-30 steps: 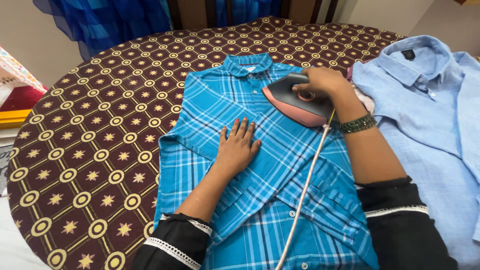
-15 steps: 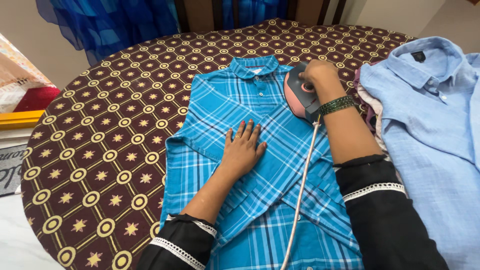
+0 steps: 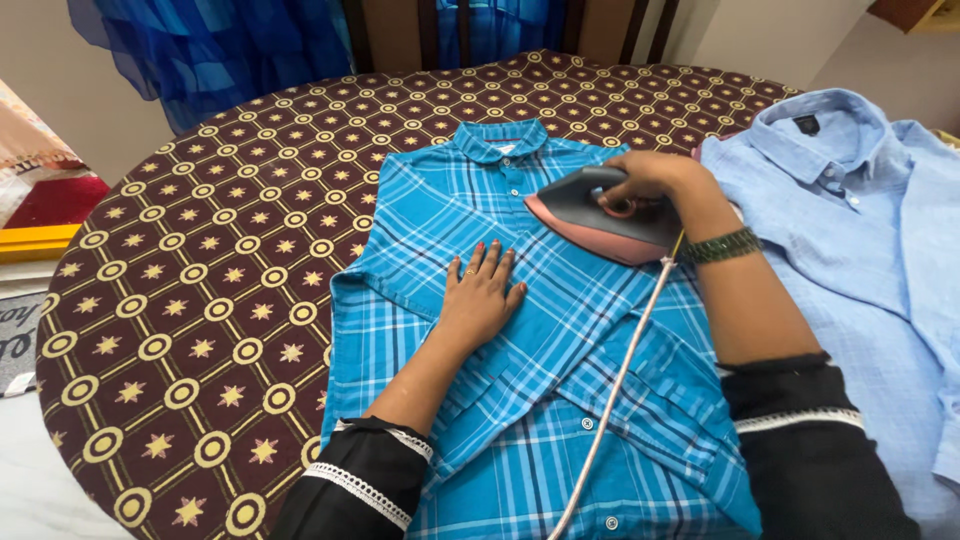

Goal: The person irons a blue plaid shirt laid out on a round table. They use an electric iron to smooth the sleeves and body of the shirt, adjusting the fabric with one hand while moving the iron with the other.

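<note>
Since half a second ago, your iron has swung flat again, nose toward nine o'clock. Your blue plaid cotton shirt (image 3: 520, 340) covers the maroon star-patterned round table (image 3: 200, 260). Your grey-and-pink electric iron (image 3: 600, 215) sits at two o'clock from your left hand (image 3: 480, 295), pressed flat, fingers spread. Your right hand (image 3: 650, 175) grips its handle.

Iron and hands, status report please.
Right hand grips the iron, flat on the blue plaid shirt. Left hand pressed flat on shirt. Cord trails across shirt; light blue shirt alongside.
</note>
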